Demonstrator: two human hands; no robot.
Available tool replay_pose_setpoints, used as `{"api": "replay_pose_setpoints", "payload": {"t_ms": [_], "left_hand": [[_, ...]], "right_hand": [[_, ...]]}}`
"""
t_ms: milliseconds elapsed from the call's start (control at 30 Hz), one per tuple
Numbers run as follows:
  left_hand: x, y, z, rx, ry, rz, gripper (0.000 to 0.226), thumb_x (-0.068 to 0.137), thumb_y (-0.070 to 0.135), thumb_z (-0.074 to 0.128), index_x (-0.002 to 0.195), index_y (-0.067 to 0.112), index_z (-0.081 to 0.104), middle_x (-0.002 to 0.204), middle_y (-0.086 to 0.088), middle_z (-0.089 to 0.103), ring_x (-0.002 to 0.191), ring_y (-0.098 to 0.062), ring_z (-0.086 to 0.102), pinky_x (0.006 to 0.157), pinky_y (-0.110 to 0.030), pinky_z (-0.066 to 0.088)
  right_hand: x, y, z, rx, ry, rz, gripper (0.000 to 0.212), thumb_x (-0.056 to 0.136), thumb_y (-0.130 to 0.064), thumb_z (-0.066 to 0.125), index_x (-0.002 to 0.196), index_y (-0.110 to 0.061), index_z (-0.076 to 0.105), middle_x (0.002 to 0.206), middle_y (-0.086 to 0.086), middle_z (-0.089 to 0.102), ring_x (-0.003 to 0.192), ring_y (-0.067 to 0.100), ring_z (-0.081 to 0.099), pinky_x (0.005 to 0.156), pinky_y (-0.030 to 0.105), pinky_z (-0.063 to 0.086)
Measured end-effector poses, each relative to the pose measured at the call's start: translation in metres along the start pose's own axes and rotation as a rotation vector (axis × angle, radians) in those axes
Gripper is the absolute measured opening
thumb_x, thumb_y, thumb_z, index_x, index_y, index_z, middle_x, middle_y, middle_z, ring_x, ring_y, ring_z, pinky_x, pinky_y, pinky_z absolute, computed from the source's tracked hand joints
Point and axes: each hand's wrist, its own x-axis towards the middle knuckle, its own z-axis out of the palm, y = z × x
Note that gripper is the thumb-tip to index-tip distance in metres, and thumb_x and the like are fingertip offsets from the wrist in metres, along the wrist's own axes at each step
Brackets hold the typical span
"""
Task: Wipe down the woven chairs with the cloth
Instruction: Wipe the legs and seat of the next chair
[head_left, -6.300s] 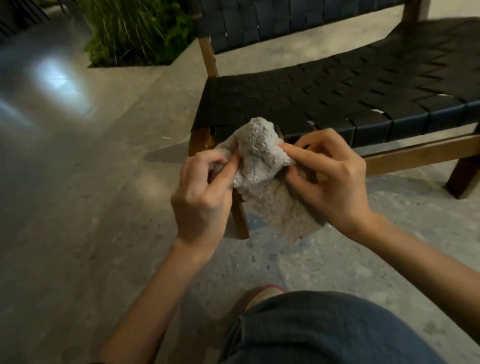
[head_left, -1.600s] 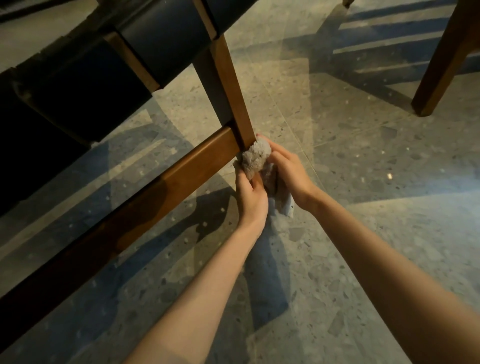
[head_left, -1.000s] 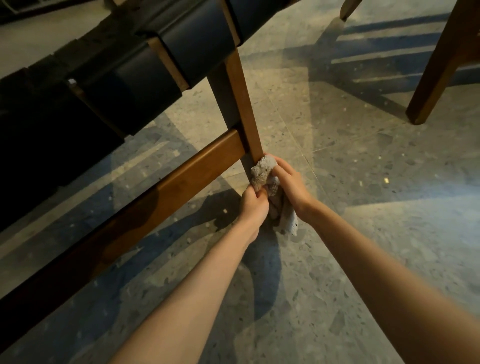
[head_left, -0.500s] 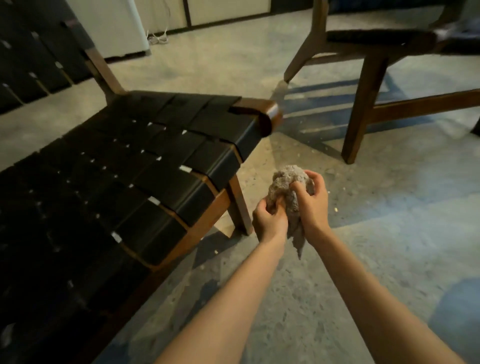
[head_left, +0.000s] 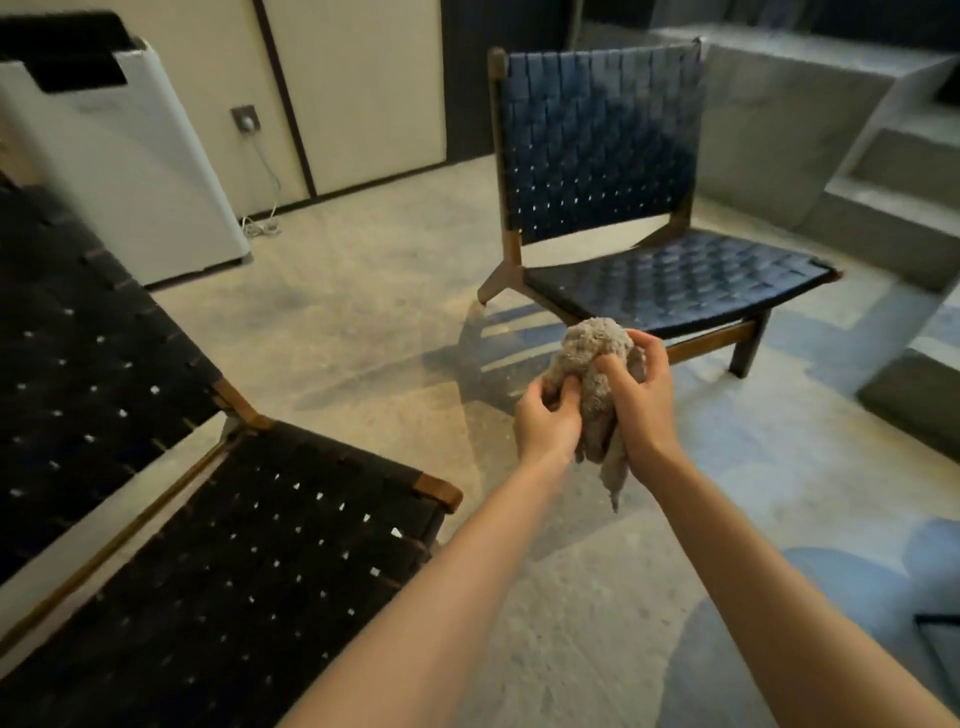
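Head view: You stand between two woven chairs, the cloth (head_left: 592, 358) bunched in both hands over bare floor (head_left: 363, 322). It touches neither chair. The near chair (head_left: 260, 545) fills the lower left; the far chair (head_left: 649, 280) sits beyond your hands, to the right, its seat facing you. A white appliance (head_left: 130, 171) stands against the far left wall, and concrete steps (head_left: 883, 171) rise at far right.

The step looks like regathering the cloth before the next chair. To do it well, turn a fresh face outward and shape a firm pad. Tuck in the loose tail hanging below your wrists so it doesn't drag across the weave.

Your left hand (head_left: 545, 421) curls round the lower left of the bundle, fingers dug into the folds. Your right hand (head_left: 641, 400) clasps the right side, its thumb pressed into the top of the wad. The hands are close together, both clamped on the cloth and nothing else.
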Motion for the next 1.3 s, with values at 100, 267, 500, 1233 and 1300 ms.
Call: {"api": "replay_pose_setpoints", "payload": {"t_ms": [100, 267, 500, 1233, 1300], "left_hand": [[-0.015, 0.100, 0.005, 0.055, -0.038, 0.067, 0.033, 0.098, 0.027, 0.049, 0.127, 0.013, 0.055, 0.123, -0.007, 0.061, 0.115, -0.023, 0.056, 0.095, -0.034, 0.048], [-0.041, 0.253, 0.007, 0.098, -0.115, 0.194, 0.031, 0.097, 0.028, 0.049, 0.124, 0.014, 0.055, 0.116, -0.005, 0.061, 0.111, -0.020, 0.058, 0.093, -0.034, 0.051], [-0.059, 0.414, 0.031, 0.251, -0.175, 0.371, 0.033, 0.097, 0.030, 0.048, 0.126, 0.016, 0.053, 0.109, 0.005, 0.056, 0.103, -0.012, 0.054, 0.096, -0.035, 0.049], [0.119, 0.521, 0.178, 0.332, -0.328, 0.471, 0.022, 0.093, 0.027, 0.056, 0.113, 0.021, 0.051, 0.097, 0.012, 0.054, 0.084, 0.003, 0.052, 0.054, -0.008, 0.044], [0.156, 0.524, 0.193, 0.362, -0.301, 0.471, 0.020, 0.091, 0.031, 0.059, 0.107, 0.023, 0.049, 0.093, 0.014, 0.053, 0.083, 0.001, 0.053, 0.055, -0.011, 0.042]], "right_hand": [[0.023, -0.094, -0.010, -0.009, -0.034, -0.053, 0.028, 0.092, -0.015, 0.057, 0.117, -0.024, 0.047, 0.106, -0.006, 0.057, 0.102, 0.010, 0.058, 0.084, 0.026, 0.051], [0.064, -0.238, -0.024, -0.038, -0.085, -0.106, 0.032, 0.092, -0.027, 0.060, 0.117, -0.034, 0.041, 0.108, -0.013, 0.052, 0.101, 0.008, 0.056, 0.074, 0.019, 0.051], [0.121, -0.387, -0.052, -0.083, -0.105, -0.152, 0.036, 0.091, -0.034, 0.060, 0.121, -0.033, 0.039, 0.109, -0.013, 0.050, 0.100, 0.003, 0.054, 0.074, 0.014, 0.048], [0.360, -0.420, -0.120, -0.270, -0.147, -0.063, 0.040, 0.090, -0.034, 0.062, 0.125, -0.026, 0.043, 0.113, -0.003, 0.053, 0.110, 0.020, 0.055, 0.094, 0.041, 0.049], [0.399, -0.410, -0.118, -0.307, -0.155, -0.062, 0.041, 0.089, -0.036, 0.062, 0.124, -0.027, 0.044, 0.112, -0.003, 0.053, 0.111, 0.019, 0.054, 0.092, 0.035, 0.048]]}}
